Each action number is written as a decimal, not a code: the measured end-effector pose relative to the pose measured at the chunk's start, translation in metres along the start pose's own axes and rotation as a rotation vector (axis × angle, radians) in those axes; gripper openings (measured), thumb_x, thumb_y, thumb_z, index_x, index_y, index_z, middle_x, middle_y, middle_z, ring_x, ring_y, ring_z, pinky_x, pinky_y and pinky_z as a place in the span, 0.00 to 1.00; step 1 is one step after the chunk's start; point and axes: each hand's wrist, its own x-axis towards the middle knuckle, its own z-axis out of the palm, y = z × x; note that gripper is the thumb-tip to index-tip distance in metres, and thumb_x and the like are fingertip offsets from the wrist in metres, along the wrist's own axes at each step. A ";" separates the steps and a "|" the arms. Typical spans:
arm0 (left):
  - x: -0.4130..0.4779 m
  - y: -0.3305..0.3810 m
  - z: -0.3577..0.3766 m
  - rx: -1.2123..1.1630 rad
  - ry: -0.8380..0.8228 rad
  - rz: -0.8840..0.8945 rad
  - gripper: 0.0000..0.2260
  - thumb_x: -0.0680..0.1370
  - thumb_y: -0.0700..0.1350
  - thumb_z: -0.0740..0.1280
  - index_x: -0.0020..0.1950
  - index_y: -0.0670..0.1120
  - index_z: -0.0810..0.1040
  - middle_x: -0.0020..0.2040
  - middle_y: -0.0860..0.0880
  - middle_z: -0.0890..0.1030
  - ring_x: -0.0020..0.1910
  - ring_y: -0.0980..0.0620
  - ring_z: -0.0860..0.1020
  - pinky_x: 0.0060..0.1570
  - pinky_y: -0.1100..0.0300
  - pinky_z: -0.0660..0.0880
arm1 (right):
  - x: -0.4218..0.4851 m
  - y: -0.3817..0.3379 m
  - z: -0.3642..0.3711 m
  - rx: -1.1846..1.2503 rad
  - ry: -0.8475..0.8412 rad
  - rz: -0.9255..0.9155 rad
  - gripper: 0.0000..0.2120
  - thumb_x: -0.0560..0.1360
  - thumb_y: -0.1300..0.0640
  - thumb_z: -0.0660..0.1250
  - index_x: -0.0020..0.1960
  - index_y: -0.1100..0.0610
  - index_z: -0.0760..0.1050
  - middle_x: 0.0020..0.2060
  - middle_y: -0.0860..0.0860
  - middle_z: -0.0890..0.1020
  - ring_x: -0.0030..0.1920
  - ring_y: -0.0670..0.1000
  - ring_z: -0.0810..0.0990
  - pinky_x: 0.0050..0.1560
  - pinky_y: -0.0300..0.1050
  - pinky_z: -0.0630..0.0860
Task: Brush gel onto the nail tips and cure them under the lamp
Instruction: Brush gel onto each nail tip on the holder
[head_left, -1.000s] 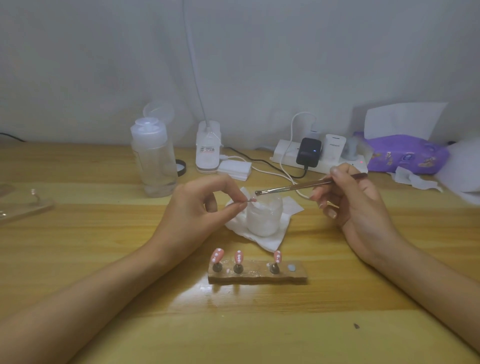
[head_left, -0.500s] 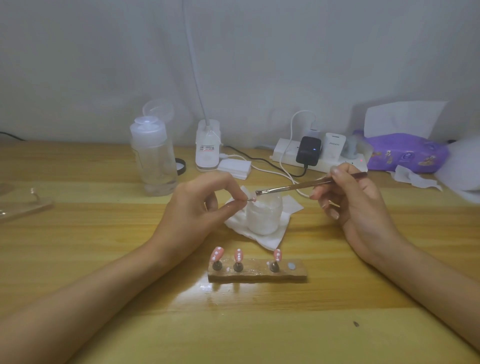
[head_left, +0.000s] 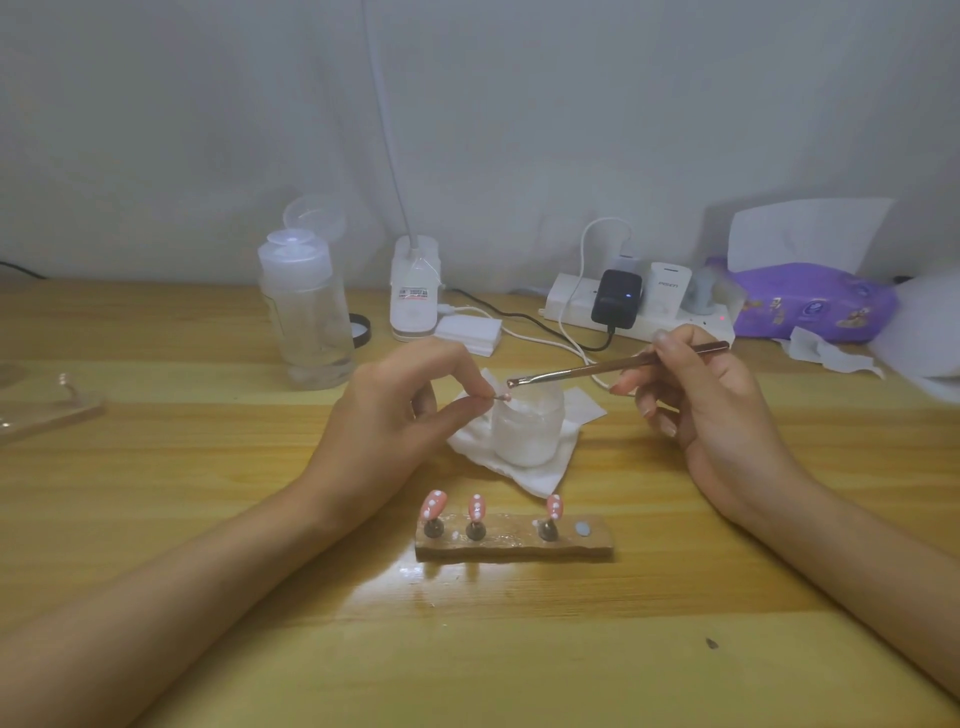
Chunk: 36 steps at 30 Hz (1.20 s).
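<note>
Three pink, white-dotted nail tips (head_left: 476, 508) stand upright on pegs in a wooden block (head_left: 514, 545), mid-tabletop (head_left: 156, 519) and toward its near edge. A grey disc sits at the block's right end.

Left hand (head_left: 395, 410): thumb and forefinger pinch a small peg carrying a fourth nail tip (head_left: 506, 397), held at the left rim of a frosted jar (head_left: 527, 431). The jar rests on a white tissue (head_left: 540, 480) just behind the block.

Right hand (head_left: 711, 410): fingers curled round a thin brush (head_left: 613, 367), with the handle slanting up to the right and the bristle end just above the held tip. Contact between them: cannot tell.

The two hands are apart, the jar between them.

Along the far edge are a clear bottle (head_left: 309, 322), a white lamp base (head_left: 414, 288), a power strip (head_left: 571, 312) and a purple tissue pack (head_left: 815, 304).
</note>
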 end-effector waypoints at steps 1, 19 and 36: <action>0.000 0.000 0.000 0.002 0.000 0.001 0.03 0.75 0.48 0.72 0.44 0.54 0.79 0.47 0.59 0.80 0.29 0.53 0.71 0.34 0.67 0.68 | 0.000 0.000 0.000 0.012 -0.007 -0.010 0.10 0.76 0.48 0.63 0.41 0.54 0.69 0.33 0.54 0.84 0.27 0.46 0.74 0.25 0.35 0.66; 0.000 0.004 -0.001 -0.048 -0.021 -0.071 0.06 0.75 0.42 0.74 0.42 0.51 0.80 0.44 0.57 0.81 0.25 0.53 0.69 0.31 0.69 0.65 | -0.002 -0.001 0.000 -0.004 -0.023 -0.056 0.10 0.79 0.51 0.62 0.42 0.54 0.69 0.33 0.54 0.84 0.27 0.47 0.73 0.24 0.35 0.66; -0.001 0.007 -0.002 -0.068 -0.034 -0.086 0.06 0.75 0.40 0.74 0.42 0.49 0.80 0.40 0.61 0.80 0.25 0.55 0.68 0.30 0.70 0.65 | -0.004 -0.015 0.002 -0.133 -0.033 -0.175 0.12 0.83 0.60 0.57 0.41 0.56 0.67 0.29 0.56 0.81 0.25 0.49 0.75 0.23 0.37 0.67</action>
